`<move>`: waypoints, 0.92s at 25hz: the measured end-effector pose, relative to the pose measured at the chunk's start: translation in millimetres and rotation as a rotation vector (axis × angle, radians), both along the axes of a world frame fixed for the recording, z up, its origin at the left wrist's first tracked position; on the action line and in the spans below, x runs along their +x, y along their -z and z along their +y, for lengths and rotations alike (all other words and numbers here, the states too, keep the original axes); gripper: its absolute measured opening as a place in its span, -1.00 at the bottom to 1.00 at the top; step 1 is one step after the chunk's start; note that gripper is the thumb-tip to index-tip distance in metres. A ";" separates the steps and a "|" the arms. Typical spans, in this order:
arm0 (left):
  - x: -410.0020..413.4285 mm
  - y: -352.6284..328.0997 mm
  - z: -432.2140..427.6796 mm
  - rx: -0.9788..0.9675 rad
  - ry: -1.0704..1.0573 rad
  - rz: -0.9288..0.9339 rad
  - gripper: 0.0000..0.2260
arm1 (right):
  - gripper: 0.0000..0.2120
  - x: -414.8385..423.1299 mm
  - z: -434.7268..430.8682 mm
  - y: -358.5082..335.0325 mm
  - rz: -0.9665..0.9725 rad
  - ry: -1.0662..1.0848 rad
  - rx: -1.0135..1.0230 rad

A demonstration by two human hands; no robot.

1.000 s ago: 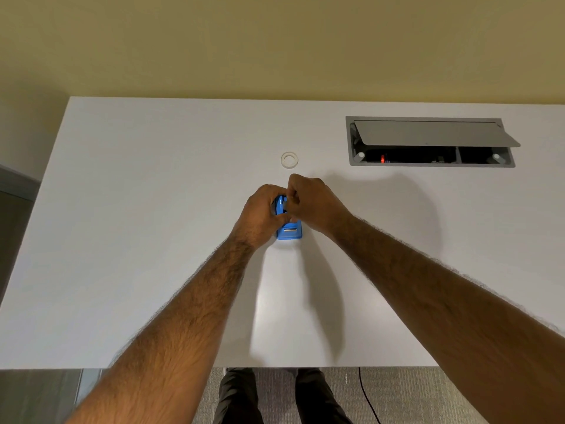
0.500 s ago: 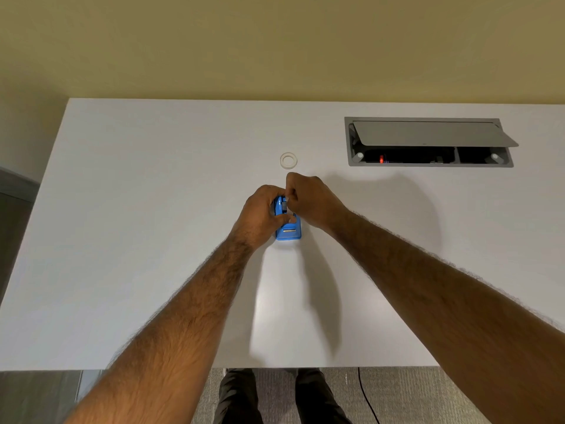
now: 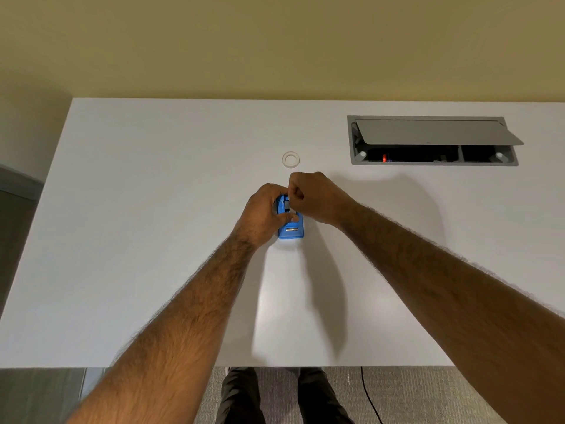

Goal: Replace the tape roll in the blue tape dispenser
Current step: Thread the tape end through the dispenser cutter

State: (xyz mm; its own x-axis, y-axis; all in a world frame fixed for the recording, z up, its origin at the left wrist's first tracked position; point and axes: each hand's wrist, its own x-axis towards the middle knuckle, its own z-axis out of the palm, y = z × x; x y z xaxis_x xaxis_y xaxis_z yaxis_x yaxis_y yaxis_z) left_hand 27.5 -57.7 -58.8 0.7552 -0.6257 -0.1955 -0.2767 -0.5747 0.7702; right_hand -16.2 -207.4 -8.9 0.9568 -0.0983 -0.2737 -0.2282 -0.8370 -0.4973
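The blue tape dispenser (image 3: pixel 292 231) sits mid-way on the white table (image 3: pixel 153 209), the left hand (image 3: pixel 263 210) wrapped round it and the right hand (image 3: pixel 315 195) pinching a small grey part (image 3: pixel 286 204) at its top. The left hand should hold it down hard while the right pulls gently straight up, so nothing snaps. Its long side runs straight away from the person, toward the tape ring (image 3: pixel 290 159) near the hands.

White table (image 3: pixel 153 209) with dispenser (image 3: pixel 292 232), tape ring (image 3: pixel 290 159)
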 end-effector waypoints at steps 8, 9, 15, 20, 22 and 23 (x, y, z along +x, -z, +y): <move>-0.9 0.1 -0.1 0.007 0.003 -0.021 -0.58 | -0.88 0.4 -3.1 -0.8 0.002 -0.084 -0.046; -1.0 0.3 0.2 0.004 0.004 -0.023 -0.58 | -0.87 0.6 -3.6 -1.0 0.000 -0.098 -0.063; -1.1 -0.1 0.2 -0.001 -0.010 -0.004 -0.57 | -0.85 2.5 -3.2 2.3 -0.002 -0.189 -0.180; -1.3 0.4 0.0 0.004 -0.010 -0.005 -0.55 | -0.86 4.2 -0.7 5.5 -0.004 -0.128 -0.174; -1.1 -0.2 -0.6 -0.005 -0.008 0.001 -0.55 | -0.86 0.9 -0.5 7.0 -0.025 -0.059 -0.129; -1.2 -0.8 -0.8 -0.009 -0.005 0.005 -0.56 | -0.84 -2.6 -0.3 8.2 -0.042 -0.034 -0.110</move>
